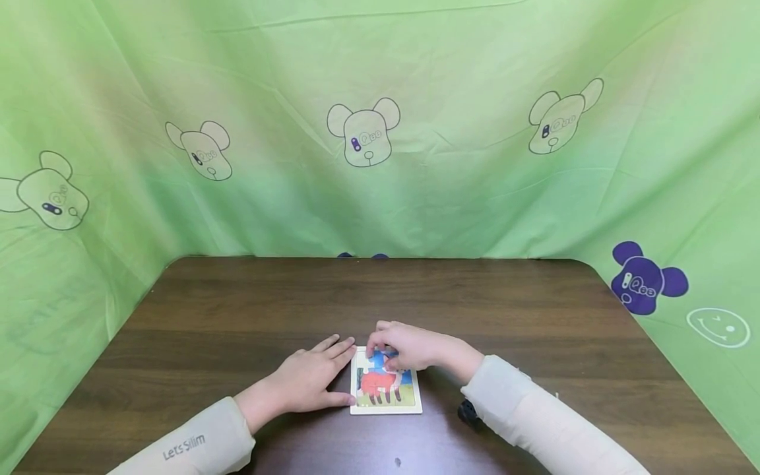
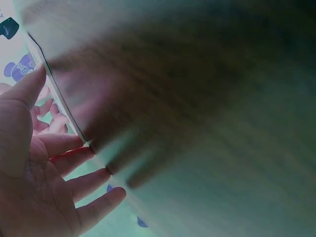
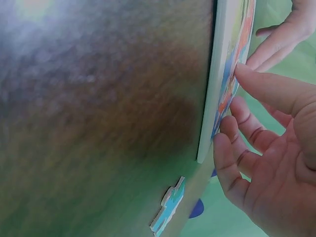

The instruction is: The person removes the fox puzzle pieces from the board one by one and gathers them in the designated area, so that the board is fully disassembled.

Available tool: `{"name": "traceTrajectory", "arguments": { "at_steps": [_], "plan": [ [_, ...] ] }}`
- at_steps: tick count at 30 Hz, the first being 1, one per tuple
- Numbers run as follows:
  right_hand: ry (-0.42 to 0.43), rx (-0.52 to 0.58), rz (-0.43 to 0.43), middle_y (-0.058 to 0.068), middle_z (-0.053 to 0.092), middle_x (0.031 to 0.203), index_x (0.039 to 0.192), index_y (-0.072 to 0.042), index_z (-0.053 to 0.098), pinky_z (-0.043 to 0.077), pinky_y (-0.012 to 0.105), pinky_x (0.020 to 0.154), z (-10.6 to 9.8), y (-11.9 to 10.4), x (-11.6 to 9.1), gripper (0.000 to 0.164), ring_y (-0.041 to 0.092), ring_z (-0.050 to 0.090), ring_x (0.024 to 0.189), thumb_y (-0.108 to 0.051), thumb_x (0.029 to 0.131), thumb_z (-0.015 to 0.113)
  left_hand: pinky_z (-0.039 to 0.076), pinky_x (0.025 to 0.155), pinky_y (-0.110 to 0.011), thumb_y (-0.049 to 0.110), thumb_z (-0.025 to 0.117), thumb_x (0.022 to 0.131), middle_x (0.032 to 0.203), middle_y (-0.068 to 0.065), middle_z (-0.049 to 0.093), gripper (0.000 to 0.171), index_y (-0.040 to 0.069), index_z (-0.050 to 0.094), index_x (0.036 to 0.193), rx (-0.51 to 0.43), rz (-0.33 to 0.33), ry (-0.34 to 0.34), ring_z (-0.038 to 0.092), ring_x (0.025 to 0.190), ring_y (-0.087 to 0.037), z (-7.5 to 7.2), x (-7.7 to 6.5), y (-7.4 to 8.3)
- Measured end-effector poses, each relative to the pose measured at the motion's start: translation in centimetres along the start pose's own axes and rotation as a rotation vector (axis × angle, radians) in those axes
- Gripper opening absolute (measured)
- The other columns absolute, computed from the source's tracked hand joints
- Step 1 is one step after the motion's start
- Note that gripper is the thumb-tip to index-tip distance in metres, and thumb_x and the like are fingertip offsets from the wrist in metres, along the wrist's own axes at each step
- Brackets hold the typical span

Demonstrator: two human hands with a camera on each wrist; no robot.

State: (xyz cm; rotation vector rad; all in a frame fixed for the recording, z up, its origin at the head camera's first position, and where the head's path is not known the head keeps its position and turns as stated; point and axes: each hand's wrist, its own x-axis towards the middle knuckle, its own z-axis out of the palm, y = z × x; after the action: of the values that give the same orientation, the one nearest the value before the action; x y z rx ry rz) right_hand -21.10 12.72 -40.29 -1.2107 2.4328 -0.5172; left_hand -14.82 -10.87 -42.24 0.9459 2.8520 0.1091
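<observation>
A square jigsaw puzzle (image 1: 388, 396) in a pale frame lies on the table, with a reddish animal with dark legs on its picture. A white patch shows at its upper left. My left hand (image 1: 309, 377) lies flat with spread fingers, thumb and fingertips against the frame's left edge. Over the upper part of the puzzle, my right hand (image 1: 410, 346) bends its fingers and thumb down around a blue-and-white puzzle piece (image 1: 379, 359), partly hidden by them. In the right wrist view, the thumb and fingertips of the right hand (image 3: 271, 143) meet the puzzle's surface.
A loose blue puzzle piece (image 3: 170, 207) lies on the table beyond the frame, hidden in the head view. The brown wooden table (image 1: 267, 297) has a green printed curtain (image 1: 368, 211) behind it and along both sides. A black wrist device (image 1: 469, 414) is under the right sleeve.
</observation>
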Motion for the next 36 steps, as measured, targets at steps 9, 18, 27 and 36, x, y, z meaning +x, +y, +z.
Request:
{"name": "traceTrajectory", "arguments": {
  "at_steps": [9,18,27,36],
  "plan": [
    [0.024,0.005,0.004,0.000,0.054,0.105,0.107,-0.018,0.064,0.045,0.036,0.093,0.05,-0.21,-0.09,0.026,0.018,0.052,0.104,-0.004,0.087,0.071,0.051,0.095,-0.053,0.065,0.060,0.088,0.159,-0.005,0.040,0.084,0.012,0.044,0.150,0.000,-0.001,-0.001,0.038,0.146,-0.031,-0.12,0.01,0.04],
    [0.033,0.018,-0.025,-0.003,0.055,0.100,0.107,-0.017,0.063,0.044,0.032,0.090,0.33,0.00,-0.16,0.024,0.015,0.050,0.099,-0.003,0.088,0.069,0.052,0.094,-0.054,0.064,0.062,0.087,0.158,-0.005,0.041,0.084,0.010,0.044,0.150,0.000,0.000,-0.004,0.039,0.146,-0.031,0.05,-0.07,0.05],
    [0.065,0.117,-0.062,-0.002,0.062,0.095,0.103,-0.014,0.066,0.046,0.024,0.081,0.34,0.45,-0.16,0.024,0.008,0.054,0.087,0.005,0.089,0.062,0.052,0.095,-0.054,0.065,0.061,0.088,0.159,-0.005,0.040,0.085,0.010,0.044,0.150,-0.001,-0.001,-0.002,0.038,0.146,-0.031,-0.01,-0.09,0.09],
    [0.086,0.207,-0.039,0.002,0.064,0.087,0.102,-0.010,0.068,0.047,0.021,0.074,-0.08,0.27,-0.48,0.024,0.005,0.053,0.078,0.009,0.089,0.058,0.051,0.095,-0.053,0.065,0.060,0.088,0.159,-0.005,0.040,0.085,0.010,0.043,0.151,-0.004,-0.007,-0.003,0.038,0.146,-0.030,-0.15,-0.10,0.17]
  ]
}}
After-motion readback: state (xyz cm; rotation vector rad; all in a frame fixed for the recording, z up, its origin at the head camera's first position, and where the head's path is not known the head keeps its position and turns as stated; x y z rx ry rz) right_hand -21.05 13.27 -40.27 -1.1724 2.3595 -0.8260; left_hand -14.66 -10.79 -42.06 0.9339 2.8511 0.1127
